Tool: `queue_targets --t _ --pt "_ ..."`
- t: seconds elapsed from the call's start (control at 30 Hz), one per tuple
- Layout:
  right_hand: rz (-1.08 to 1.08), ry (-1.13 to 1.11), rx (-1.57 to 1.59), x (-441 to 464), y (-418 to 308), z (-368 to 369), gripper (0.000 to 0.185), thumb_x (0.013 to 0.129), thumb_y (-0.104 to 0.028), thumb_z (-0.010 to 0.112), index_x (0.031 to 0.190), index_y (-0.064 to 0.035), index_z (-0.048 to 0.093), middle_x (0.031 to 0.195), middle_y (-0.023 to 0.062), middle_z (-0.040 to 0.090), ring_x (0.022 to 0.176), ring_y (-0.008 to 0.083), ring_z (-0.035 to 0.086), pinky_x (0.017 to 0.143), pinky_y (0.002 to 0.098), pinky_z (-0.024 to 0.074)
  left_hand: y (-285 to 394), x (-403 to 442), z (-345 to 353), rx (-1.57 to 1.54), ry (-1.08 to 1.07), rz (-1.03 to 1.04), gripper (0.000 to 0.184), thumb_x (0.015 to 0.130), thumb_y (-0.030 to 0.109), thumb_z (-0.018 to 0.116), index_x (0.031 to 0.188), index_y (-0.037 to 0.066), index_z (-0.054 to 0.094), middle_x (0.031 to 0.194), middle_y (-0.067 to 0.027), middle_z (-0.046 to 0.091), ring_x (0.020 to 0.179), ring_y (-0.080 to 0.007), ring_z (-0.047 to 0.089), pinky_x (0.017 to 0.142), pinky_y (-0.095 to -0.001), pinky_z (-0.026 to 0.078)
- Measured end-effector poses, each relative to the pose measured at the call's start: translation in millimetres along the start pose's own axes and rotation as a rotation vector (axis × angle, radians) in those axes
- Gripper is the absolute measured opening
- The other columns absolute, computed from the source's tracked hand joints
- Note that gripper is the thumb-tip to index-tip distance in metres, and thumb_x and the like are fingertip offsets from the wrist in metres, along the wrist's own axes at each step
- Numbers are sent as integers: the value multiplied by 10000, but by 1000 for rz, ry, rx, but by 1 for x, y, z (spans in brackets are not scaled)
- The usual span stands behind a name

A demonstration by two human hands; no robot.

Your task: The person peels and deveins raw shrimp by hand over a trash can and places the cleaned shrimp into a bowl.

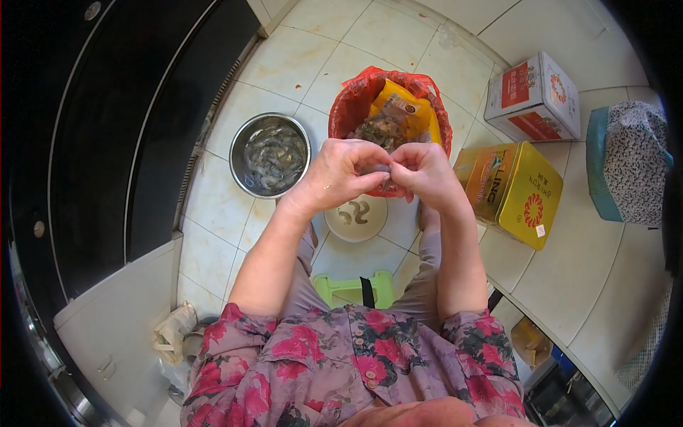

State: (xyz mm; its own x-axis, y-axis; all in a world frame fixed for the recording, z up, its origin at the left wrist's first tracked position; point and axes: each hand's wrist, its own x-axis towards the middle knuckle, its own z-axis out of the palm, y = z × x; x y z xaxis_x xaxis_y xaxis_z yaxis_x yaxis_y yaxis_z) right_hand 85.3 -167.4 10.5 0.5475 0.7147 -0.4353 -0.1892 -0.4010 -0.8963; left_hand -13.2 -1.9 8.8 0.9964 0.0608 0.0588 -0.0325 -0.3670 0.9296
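Op: both your hands are up in front of you, over the near rim of the red-lined bin [344, 110] as the head cam sees it. Your L hand [334, 171] is pinching a grey shrimp [373, 169] btwn thumb & fingers; your R hand [432, 174] grasps it too, thumb & fingertips closed on the R end. The 2 hands meet there & hide most of it, so exact finger contact is hard to tell.

In the bin: a yellow packet [427, 124] leaning to the R, w/ a pile of brownish scraps [380, 132] beside it. To your L on the tiled floor [213, 249], a steel bowl [247, 178] holds a heap of whole grey shrimp [274, 158]. Btwn your legs, just below the hands in view, a white bowl [373, 228] has a few curled, paler shrimp pcs [361, 211] in it. Nearer you: a green plastic stool [384, 288] w/ a black strap [367, 290] across it.

R side: a yellow tin [530, 196] near your R forearm, w/ a red & white carton [533, 99] beyond it & a patterned cloth bag [629, 160] farther R.
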Motion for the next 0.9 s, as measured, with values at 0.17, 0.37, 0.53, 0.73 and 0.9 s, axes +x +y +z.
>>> queue_targets --t 0.17,0.37,0.53,0.73,0.9 --pt "37 77 41 -1 -3 -3 117 810 -71 582 786 30 636 622 34 619 519 77 585 453 219 472 -6 1 4 126 105 112 161 753 56 713 912 36 700 778 -90 681 664 -177 651 618 -293 516" --pt "39 17 46 2 7 -3 123 808 -77 584 811 26 651 625 41 626 525 81 583 468 227 483 -9 -1 5 88 12 84 136 761 45 696 896 28 693 800 -117 686 717 -227 678 644 -313 531" --pt "56 -166 57 1 5 -12 115 846 -93 610 830 15 645 663 43 641 531 94 603 460 219 467 -6 -3 2 88 -81 78 142 762 35 685 904 33 683 808 -132 685 767 -265 679 683 -330 536" --pt "70 -276 -30 7 4 -13 152 823 -99 611 806 46 654 691 68 661 577 111 637 493 246 516 -12 -7 4 145 -119 145 132 756 27 685 887 41 682 799 -124 682 773 -282 672 676 -342 534" --pt "26 -143 -62 12 12 -2 124 783 -68 600 799 44 652 636 56 639 543 97 613 468 241 499 -14 -4 -1 168 -72 138 115 744 25 688 859 34 680 792 -121 677 760 -292 664 668 -351 531"
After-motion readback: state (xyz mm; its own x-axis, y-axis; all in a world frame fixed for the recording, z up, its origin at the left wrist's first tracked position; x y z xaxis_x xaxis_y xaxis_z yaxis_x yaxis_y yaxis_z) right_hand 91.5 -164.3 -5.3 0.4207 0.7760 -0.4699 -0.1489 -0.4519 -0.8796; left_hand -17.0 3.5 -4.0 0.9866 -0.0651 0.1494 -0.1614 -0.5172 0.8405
